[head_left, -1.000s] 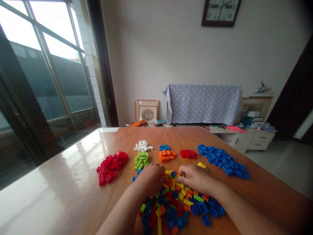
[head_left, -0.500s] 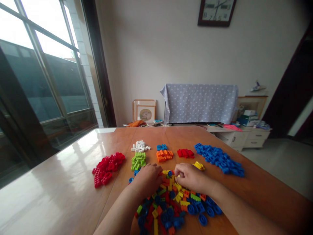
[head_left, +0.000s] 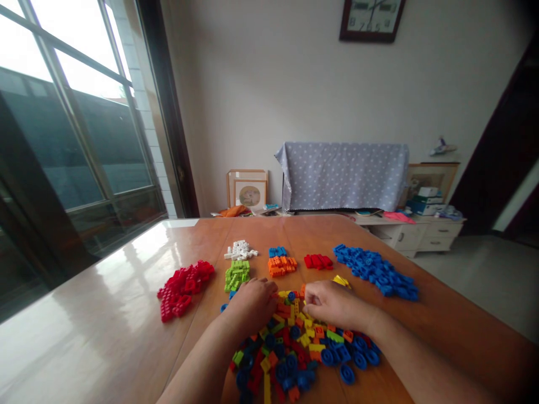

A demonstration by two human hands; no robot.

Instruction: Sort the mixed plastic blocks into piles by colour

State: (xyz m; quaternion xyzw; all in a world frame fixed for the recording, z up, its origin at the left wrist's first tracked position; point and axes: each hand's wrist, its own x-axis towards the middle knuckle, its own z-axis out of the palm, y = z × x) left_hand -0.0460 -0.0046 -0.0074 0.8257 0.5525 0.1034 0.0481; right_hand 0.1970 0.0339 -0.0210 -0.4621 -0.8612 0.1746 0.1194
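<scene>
A mixed heap of toy building bricks [head_left: 290, 350] in yellow, orange, green, red and blue lies between my forearms. My left hand [head_left: 256, 302] rests at the heap's upper left edge with fingers curled down; whatever they grip is hidden beneath them. Across from it, my right hand [head_left: 330, 303] is closed at the upper right edge, thumb and fingers pressed together over the bricks, and I cannot make out what is in them. A bit of orange brick [head_left: 302, 288] shows beside its fingertips. Yellow bricks [head_left: 341, 281] lie just behind that hand.
Sorted piles stand on the wooden table [head_left: 138, 336]: red bricks [head_left: 185, 289], white bricks [head_left: 240, 250], lime green bricks [head_left: 237, 275], orange bricks [head_left: 282, 266], small blue bricks [head_left: 277, 252], red bricks [head_left: 318, 261] and a large blue pile [head_left: 374, 270]. A low cabinet [head_left: 421, 237] stands behind.
My right hand has shifted slightly to the right, and orange now shows by its fingertips. The left hand stays nearly in place. The whole view has tilted a little.
</scene>
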